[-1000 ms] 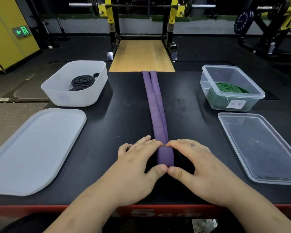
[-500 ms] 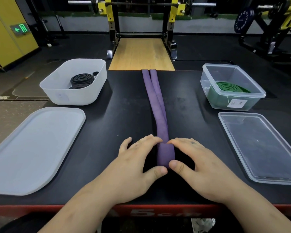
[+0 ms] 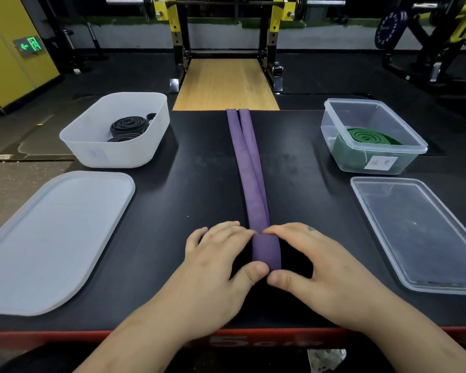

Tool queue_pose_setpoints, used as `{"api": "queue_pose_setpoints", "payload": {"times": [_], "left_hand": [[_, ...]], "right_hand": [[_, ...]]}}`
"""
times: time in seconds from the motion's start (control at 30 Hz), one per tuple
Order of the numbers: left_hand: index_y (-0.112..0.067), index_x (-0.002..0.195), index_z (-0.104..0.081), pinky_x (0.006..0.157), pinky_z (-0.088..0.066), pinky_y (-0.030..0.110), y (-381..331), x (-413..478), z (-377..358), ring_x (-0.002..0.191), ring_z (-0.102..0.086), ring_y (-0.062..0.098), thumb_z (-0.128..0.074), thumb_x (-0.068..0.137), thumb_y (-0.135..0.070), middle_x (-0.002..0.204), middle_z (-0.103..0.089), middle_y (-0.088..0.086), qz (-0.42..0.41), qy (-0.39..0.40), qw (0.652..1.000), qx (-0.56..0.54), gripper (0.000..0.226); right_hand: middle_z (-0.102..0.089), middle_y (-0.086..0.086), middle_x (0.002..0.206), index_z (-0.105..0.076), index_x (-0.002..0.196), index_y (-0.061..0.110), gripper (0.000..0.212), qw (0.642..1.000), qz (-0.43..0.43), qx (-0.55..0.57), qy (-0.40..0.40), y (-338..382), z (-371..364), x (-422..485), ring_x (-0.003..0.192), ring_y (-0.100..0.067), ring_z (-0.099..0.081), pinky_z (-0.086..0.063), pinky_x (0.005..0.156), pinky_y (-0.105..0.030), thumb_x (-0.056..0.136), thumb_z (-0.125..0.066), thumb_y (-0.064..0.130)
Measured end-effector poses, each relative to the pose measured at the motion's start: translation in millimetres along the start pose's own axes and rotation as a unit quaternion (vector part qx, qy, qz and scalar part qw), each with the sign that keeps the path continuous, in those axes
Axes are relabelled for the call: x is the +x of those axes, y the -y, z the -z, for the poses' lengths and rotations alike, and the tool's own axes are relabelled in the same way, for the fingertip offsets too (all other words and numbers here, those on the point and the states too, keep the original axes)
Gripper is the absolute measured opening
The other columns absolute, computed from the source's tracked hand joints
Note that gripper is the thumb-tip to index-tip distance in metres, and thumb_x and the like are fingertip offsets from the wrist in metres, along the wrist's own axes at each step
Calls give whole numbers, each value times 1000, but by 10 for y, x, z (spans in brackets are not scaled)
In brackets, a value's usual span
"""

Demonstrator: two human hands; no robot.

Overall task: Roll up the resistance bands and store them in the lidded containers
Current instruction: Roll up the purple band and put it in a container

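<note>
Since half a second ago, both thumbs have closed in under the coil, which looks slightly fatter. On the black worktop [image 3: 194,168], the white lid [image 3: 51,238] and clear lid [image 3: 420,232] lie flat, leaving the white container [image 3: 124,157] and clear container [image 3: 334,125] open for loading (black bands [image 3: 129,126] and a green band [image 3: 369,137] already sit coiled inside). The purple band [image 3: 249,170] runs doubled down the middle, probably to feed straight. The left hand [image 3: 221,254] and right hand [image 3: 315,259] flank its rolled near end, fingers curled over and thumbs beneath, gripping it tight.
</note>
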State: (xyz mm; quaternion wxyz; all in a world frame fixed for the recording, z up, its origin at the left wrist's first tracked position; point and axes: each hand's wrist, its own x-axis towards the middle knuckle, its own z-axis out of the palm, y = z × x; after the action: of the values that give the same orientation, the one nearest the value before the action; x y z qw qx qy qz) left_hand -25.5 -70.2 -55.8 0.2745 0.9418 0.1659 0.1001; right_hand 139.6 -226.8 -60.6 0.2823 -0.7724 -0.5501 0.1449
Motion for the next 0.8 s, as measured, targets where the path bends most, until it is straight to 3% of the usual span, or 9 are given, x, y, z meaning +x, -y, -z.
{"api": "queue_pose_setpoints", "payload": {"times": [0.13, 0.23, 0.3, 0.37, 0.47, 0.63, 0.73, 0.8], "left_hand": [[-48, 151, -30, 121, -3, 20, 6, -8, 30, 122, 11, -39, -53, 93, -65, 136, -23, -46, 20, 3, 999, -27, 65], [-45, 150, -34, 122, -8, 25, 56, 44, -11, 140, -5, -22, -46, 91, -66, 150, -35, -31, 8, -17, 1000, -7, 64], [-41, 151, -36, 123, -9, 30, 94, 75, -25, 144, -10, -15, -38, 89, -70, 153, -38, -25, 9, -23, 1000, 1, 69], [-42, 152, -33, 123, -10, 32, 117, 91, -21, 146, -10, -11, -35, 85, -78, 154, -34, -24, 14, -16, 1000, 1, 76], [-46, 155, -23, 124, -9, 34, 107, 120, -15, 147, -9, -8, -52, 86, -74, 156, -28, -27, 23, -3, 1000, -1, 80], [-39, 157, -26, 123, -5, 31, 92, 184, 7, 147, -8, -8, -42, 92, -70, 158, -29, -24, 22, -7, 999, 36, 74], [-37, 156, -29, 124, -4, 32, 92, 184, 20, 144, -8, -13, -46, 96, -64, 153, -31, -27, 20, -1, 999, 26, 67], [-39, 152, -36, 124, -4, 30, 84, 155, 44, 137, -5, -23, -44, 94, -70, 140, -31, -39, 13, 12, 1000, 12, 66]], "right_hand": [[-45, 31, 142, -45, 149, 41, 68, 1000, -3, -10, -10, -4, -35, 42, 139, 3, -39, -38, 116, -32, 90, -43, 75], [-43, 35, 143, -30, 151, 55, 76, 1000, -19, 11, -2, -34, -17, 10, 142, 6, -36, -34, 117, -26, 82, -50, 79], [-46, 39, 138, -30, 144, 62, 70, 1000, -23, 18, -3, -16, 6, 18, 138, 9, -38, -33, 115, -20, 80, -54, 76], [-49, 37, 136, -36, 144, 57, 62, 1000, -18, 6, -19, 5, 9, 67, 134, 8, -42, -34, 114, -22, 85, -49, 72], [-50, 30, 139, -41, 149, 44, 65, 999, -23, -4, -27, 2, -3, 122, 135, 3, -43, -36, 116, -33, 90, -41, 72], [-40, 29, 153, -33, 156, 40, 88, 999, -28, -19, 3, -21, -4, 141, 145, 9, -27, -21, 126, -34, 81, -44, 83], [-46, 27, 147, -41, 153, 35, 90, 1000, -24, -8, -8, -23, -1, 151, 142, 7, -35, -31, 122, -34, 82, -40, 89], [-50, 25, 144, -48, 149, 33, 86, 1000, -20, -11, -6, 0, 17, 138, 139, 5, -40, -37, 118, -34, 85, -34, 89]]}}
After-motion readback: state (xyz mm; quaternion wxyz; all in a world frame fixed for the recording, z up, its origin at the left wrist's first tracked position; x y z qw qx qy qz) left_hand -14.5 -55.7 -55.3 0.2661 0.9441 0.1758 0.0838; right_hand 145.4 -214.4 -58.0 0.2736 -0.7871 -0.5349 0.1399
